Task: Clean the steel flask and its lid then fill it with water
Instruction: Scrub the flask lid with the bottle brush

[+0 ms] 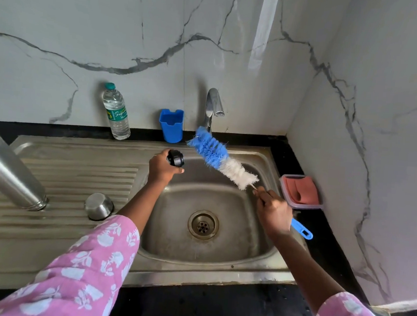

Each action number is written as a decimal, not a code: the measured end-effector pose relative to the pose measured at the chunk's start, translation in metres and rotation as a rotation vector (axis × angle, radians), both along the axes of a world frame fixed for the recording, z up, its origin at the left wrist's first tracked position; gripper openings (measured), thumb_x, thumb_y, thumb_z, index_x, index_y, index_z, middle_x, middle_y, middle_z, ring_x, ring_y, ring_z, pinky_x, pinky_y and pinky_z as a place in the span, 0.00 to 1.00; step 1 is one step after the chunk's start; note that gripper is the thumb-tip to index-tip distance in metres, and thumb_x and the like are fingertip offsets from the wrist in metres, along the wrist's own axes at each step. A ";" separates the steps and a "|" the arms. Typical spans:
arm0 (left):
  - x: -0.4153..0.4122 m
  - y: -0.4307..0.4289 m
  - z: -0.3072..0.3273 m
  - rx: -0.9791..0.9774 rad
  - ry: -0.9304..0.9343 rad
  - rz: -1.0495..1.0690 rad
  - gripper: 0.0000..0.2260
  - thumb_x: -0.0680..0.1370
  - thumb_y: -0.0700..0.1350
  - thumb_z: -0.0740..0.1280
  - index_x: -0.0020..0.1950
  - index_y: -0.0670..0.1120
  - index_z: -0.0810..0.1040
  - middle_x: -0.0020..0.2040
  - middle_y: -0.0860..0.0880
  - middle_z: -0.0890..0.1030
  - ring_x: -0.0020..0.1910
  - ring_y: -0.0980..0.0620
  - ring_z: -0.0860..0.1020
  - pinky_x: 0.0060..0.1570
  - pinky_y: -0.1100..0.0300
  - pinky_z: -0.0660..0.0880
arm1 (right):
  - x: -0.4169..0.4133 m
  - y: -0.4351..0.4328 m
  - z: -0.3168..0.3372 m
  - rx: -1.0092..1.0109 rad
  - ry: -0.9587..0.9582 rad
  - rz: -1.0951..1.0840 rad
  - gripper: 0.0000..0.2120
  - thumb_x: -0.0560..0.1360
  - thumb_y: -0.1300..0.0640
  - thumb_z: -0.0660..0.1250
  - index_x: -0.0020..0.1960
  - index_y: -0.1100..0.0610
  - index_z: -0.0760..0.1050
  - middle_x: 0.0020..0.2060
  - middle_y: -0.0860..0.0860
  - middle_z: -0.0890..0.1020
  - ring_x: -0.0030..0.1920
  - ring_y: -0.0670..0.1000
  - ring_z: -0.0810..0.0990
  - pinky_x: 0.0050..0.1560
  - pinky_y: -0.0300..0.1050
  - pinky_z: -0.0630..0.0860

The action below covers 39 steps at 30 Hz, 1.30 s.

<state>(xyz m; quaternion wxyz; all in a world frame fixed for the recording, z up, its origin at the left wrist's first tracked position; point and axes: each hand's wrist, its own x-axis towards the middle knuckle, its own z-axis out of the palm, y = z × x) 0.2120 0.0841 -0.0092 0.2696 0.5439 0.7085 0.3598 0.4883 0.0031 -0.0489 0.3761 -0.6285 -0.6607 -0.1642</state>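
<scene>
Left fingers: the left hand (163, 166) was curled round a black lid (175, 158), gripping it from below with its top facing up and away from the palm.
Right fingers: the right hand (274, 210) was clenched round the stem of a bottle brush (223, 161), just behind the white bristles; the blue handle end stuck out behind the palm.
Between the hands: the blue bristle tip sat just beside the lid, on its right, and seemed not to touch it.
Below the fingers: the sink basin (245, 250) and its drain (203, 224) lay under both hands.
Beyond the fingers: the tap (213, 103) stood past the brush tip; no stream of water showed.
Left of the left hand: the steel flask (9, 167) leaned mouth down on the drainboard (64, 171), well apart from both hands, with a steel cup (99, 206) upside down nearer the left forearm.
Step, as a judgement: scrubbing the lid.
Doing it well: the lid probably needed turning in the fingertips so the bristles reached the threads, with short strokes kept over the basin.
Risk: a wet lid could slip from the fingers.
Further out: a water bottle (116, 113) and a blue holder (171, 125) stood at the wall; a sponge box (299, 191) sat right of the right hand.
</scene>
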 end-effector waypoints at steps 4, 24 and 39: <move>0.003 -0.001 0.002 -0.015 -0.004 0.000 0.31 0.63 0.38 0.80 0.65 0.40 0.74 0.56 0.40 0.81 0.55 0.44 0.79 0.55 0.59 0.72 | -0.008 -0.002 0.003 0.024 -0.059 0.076 0.13 0.74 0.55 0.62 0.35 0.56 0.81 0.26 0.51 0.75 0.20 0.57 0.73 0.17 0.38 0.64; -0.001 -0.005 0.006 -0.051 -0.092 -0.014 0.22 0.67 0.40 0.77 0.60 0.41 0.78 0.54 0.43 0.82 0.54 0.45 0.79 0.51 0.61 0.72 | -0.001 -0.016 0.007 0.060 -0.320 0.138 0.04 0.69 0.63 0.71 0.39 0.56 0.81 0.27 0.50 0.74 0.22 0.54 0.74 0.17 0.40 0.62; -0.003 -0.005 0.003 -0.024 -0.062 -0.050 0.20 0.73 0.43 0.72 0.64 0.41 0.76 0.57 0.41 0.81 0.57 0.43 0.77 0.52 0.60 0.70 | 0.002 -0.015 0.011 0.115 -0.355 0.140 0.08 0.68 0.66 0.70 0.44 0.57 0.81 0.29 0.51 0.75 0.25 0.54 0.75 0.19 0.43 0.68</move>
